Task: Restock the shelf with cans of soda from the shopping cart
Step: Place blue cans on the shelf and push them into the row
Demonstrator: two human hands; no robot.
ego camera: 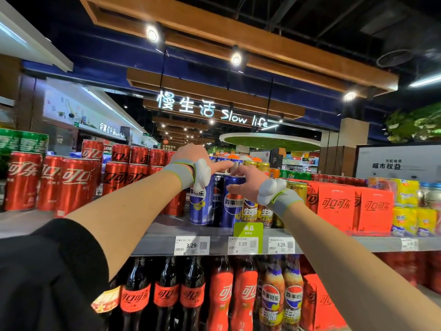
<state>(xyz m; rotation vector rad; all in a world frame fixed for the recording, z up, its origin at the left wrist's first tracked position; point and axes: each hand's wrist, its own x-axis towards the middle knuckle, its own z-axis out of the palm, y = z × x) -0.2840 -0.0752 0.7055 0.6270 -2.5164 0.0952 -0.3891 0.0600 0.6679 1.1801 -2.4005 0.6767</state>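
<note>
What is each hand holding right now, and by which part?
The right hand grips a tall blue soda can at its top end. The left hand holds nothing I can see, its finger stretched out above neighbouring cans.

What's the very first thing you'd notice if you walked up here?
Two hands reach over the middle of the shelf: the right hand grips a blue can at its top, and the left hand reaches just behind. Red cans fill the shelf's left, and a glowing sign hangs overhead.

Dim store, bright ceiling spotlights [152, 34], warped edges.
</note>
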